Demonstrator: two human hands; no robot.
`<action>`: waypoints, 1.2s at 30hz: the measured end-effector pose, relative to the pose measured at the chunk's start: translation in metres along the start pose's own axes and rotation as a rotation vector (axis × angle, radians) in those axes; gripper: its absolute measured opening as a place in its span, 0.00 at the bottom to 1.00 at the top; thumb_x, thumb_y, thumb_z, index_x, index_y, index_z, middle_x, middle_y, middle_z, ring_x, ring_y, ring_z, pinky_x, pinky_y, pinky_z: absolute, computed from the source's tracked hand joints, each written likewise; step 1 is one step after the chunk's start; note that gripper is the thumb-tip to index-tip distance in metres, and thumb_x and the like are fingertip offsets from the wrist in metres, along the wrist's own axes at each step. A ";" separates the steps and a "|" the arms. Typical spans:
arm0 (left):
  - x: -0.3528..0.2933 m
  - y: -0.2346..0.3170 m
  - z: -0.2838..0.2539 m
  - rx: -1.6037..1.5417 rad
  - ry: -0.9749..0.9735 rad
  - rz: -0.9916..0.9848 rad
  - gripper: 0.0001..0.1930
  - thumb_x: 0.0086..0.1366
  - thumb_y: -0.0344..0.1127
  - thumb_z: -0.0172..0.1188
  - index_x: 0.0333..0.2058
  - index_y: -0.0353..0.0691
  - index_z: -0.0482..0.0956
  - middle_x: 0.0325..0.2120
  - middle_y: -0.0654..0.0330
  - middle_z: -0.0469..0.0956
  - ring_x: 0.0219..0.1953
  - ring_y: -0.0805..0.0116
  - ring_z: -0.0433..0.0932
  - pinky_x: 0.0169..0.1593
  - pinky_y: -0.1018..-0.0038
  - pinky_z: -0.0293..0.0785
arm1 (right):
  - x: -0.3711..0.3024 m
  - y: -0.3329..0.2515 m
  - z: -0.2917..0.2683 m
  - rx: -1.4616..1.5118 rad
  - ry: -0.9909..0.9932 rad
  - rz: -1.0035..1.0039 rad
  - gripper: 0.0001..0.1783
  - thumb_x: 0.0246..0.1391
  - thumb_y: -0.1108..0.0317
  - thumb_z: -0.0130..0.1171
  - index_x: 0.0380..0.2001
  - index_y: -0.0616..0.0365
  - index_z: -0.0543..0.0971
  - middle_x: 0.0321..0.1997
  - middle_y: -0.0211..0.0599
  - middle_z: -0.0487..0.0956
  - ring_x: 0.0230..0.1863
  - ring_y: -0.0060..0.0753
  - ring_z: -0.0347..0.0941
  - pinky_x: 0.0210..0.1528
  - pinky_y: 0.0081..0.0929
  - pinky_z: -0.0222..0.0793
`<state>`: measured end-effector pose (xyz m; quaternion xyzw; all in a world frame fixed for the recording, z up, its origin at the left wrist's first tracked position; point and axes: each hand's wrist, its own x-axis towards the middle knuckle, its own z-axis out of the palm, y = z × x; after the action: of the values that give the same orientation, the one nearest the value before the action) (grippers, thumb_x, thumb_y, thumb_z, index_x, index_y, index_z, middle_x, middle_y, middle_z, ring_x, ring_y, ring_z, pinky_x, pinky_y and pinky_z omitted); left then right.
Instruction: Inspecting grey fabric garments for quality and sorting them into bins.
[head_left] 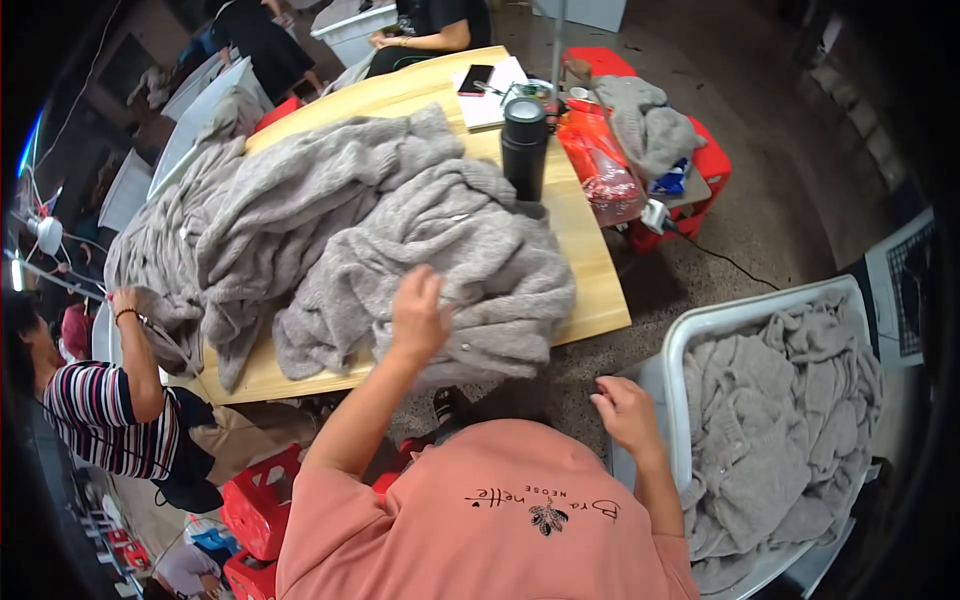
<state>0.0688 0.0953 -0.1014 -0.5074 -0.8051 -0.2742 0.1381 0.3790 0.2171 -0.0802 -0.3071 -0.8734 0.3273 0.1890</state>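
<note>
A big heap of grey knitted garments (290, 215) covers much of a wooden table (600, 290). Over the near part of the heap, a bunched grey sweater (470, 240), is my left hand (420, 312). It is slightly blurred, with fingers reaching forward and apart, and grips no cloth that I can see. My right hand (627, 412) hangs off the table's near edge, beside a white bin (676, 350) piled with grey knitted garments (765, 430). Its fingers are curled in toward the thumb; anything between them is too small to make out.
A black bottle (524, 150) stands at the table's right, near a phone (476, 79) on white paper. Red stools (710, 155) carry a garment and a red bag (590, 150). A person in stripes (95, 415) handles cloth at left; others sit or stand at the far side.
</note>
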 end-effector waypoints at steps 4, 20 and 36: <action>0.000 -0.098 -0.024 0.401 0.012 -0.248 0.16 0.45 0.29 0.60 0.36 0.37 0.73 0.37 0.49 0.72 0.42 0.52 0.71 0.42 0.63 0.68 | 0.040 -0.050 0.049 -0.060 -0.238 -0.147 0.13 0.43 0.67 0.57 0.34 0.61 0.72 0.33 0.45 0.75 0.37 0.47 0.71 0.37 0.37 0.67; -0.006 -0.129 -0.151 -1.211 -0.680 0.050 0.10 0.45 0.33 0.63 0.20 0.32 0.73 0.17 0.54 0.70 0.20 0.64 0.70 0.24 0.71 0.63 | 0.123 -0.123 0.187 -0.179 0.026 -0.201 0.37 0.28 0.77 0.57 0.51 0.57 0.65 0.60 0.53 0.55 0.58 0.55 0.54 0.56 0.42 0.52; -0.111 -0.120 -0.088 -0.248 -0.182 -0.386 0.11 0.47 0.25 0.60 0.32 0.36 0.72 0.25 0.53 0.72 0.26 0.59 0.72 0.29 0.71 0.70 | 0.162 0.011 0.158 0.814 0.161 0.487 0.12 0.42 0.79 0.48 0.33 0.66 0.75 0.28 0.35 0.76 0.30 0.29 0.72 0.36 0.24 0.67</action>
<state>0.0057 -0.0783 -0.1213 -0.3799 -0.8565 -0.3453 -0.0531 0.1801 0.2583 -0.1794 -0.4283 -0.5595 0.6527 0.2785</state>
